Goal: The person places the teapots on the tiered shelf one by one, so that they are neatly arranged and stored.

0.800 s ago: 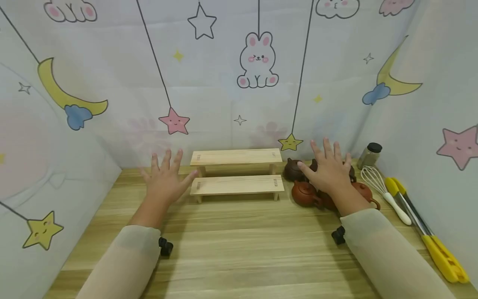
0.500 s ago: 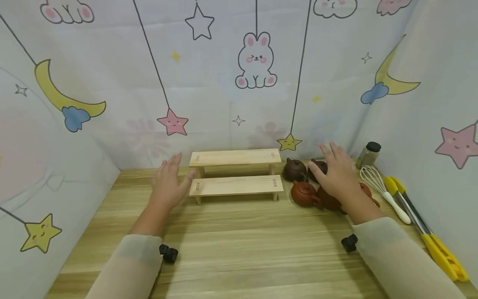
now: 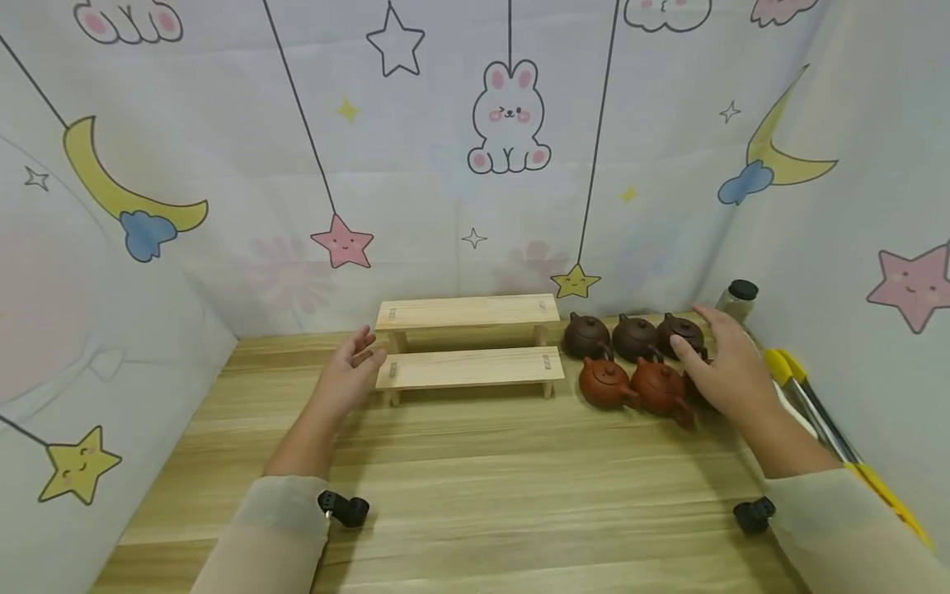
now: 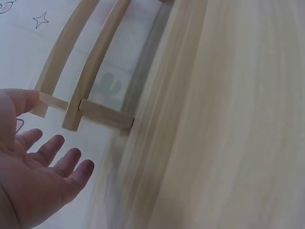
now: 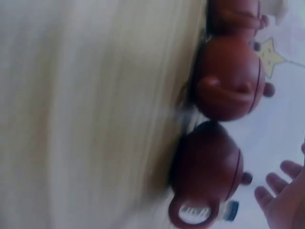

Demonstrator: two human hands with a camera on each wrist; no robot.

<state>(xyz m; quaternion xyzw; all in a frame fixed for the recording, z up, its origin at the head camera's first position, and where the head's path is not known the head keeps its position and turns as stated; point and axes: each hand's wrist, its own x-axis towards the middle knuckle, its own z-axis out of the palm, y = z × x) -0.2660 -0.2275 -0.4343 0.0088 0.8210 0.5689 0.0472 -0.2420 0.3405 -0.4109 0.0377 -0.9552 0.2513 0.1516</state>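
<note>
My left hand (image 3: pixel 347 375) hovers at the left ends of two low wooden stands, an upper back one (image 3: pixel 467 312) and a lower front one (image 3: pixel 471 368). In the left wrist view its fingers are spread and loosely bent, with nothing held. Over the right end of a group of small clay teapots is my right hand (image 3: pixel 731 367), fingers loosely bent and holding nothing. The back row has dark brown teapots (image 3: pixel 586 336); the front row has reddish ones (image 3: pixel 604 384). The hand hides most of the rightmost front teapot, which the right wrist view shows as a reddish-brown teapot (image 5: pixel 207 164) with a looped handle.
Behind the right hand stands a jar with a black lid (image 3: pixel 742 290). Yellow-ended tongs (image 3: pixel 831 433) lie along the right side, and a white whisk handle (image 3: pixel 800 412) is partly hidden. A patterned curtain (image 3: pixel 416 165) encloses the wooden table (image 3: pixel 505 487).
The right hand has moved right and toward the person, uncovering most teapots and covering the whisk. The left hand has shifted slightly right and lower, its fingers more bent.
</note>
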